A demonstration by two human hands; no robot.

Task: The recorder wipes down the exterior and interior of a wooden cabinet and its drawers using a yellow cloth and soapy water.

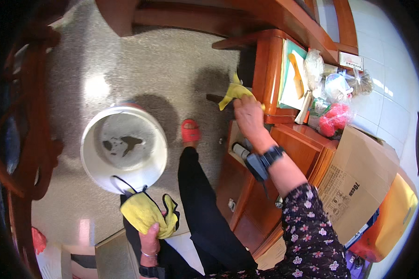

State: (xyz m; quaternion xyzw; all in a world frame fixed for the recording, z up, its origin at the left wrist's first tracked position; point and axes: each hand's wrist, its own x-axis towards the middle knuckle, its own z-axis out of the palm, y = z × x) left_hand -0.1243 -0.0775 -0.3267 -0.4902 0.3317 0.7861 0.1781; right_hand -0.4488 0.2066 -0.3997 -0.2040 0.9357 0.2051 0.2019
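Note:
My left hand (150, 239) grips a crumpled yellow cloth with dark edging (142, 211), held over my thigh beside the bucket. Stretched forward, my right hand (249, 114) presses a second yellow cloth (233, 94) to the rounded edge of the reddish-brown wooden cabinet (268, 76). Part of that cloth is under the fingers and hangs past the edge. Below the right wrist, a drawer (236, 151) stands partly pulled out, with a dark bottle-like object (241, 149) in it. A white bucket (89, 156) on the floor holds a little cloudy water with dark patches.
On the cabinet top lie papers, an orange-yellow comb (295, 74) and several plastic bags, one with something red (334, 120). A cardboard box (358, 176) and an orange-yellow container (395, 218) stand at right. Wooden furniture (37, 130) borders the left. My foot wears a red slipper (191, 131).

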